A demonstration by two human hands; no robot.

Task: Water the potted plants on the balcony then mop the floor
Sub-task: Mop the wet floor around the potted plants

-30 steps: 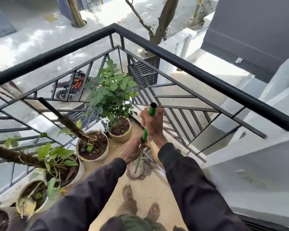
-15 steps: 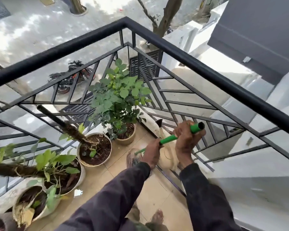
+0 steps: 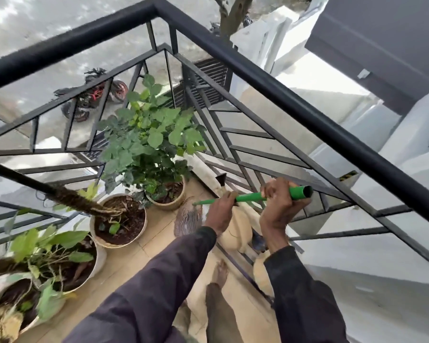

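Now both hands are closed around the green mop handle [image 3: 249, 198]. The right hand [image 3: 280, 209] grips it near the upper end, with the fingers curled over the top, and the dark open tip of the handle sticks out past this hand toward the black railing [image 3: 295, 105]. The left hand [image 3: 221, 212] grips the handle lower down, close to the right hand but not touching it. The handle lies at a low slant, and its thin lower end goes down to the mop head [image 3: 187, 219]. The mop head lies on the beige tiled floor [image 3: 139, 258] near the far corner of the balcony, just beside the corner pot [image 3: 170, 203].

This pot carries a leafy green plant [image 3: 149, 142] and stands in the far corner, where the two runs of railing meet. Along the left edge of the floor three more pots follow it: a round pot with dark soil [image 3: 120, 224] and a dark pole leaning out of it, then a white pot with pale leaves [image 3: 94, 261], then a pot at the near left corner [image 3: 15, 315], seen only in part.

Behind the hands, against the right railing, stands a beige object [image 3: 235, 233]; what it is cannot be told. A bare foot [image 3: 221, 271] rests on the floor below the hands. Both arms are in dark sleeves. Down on the street, seen through the railing, a motorcycle [image 3: 92, 95] is parked.
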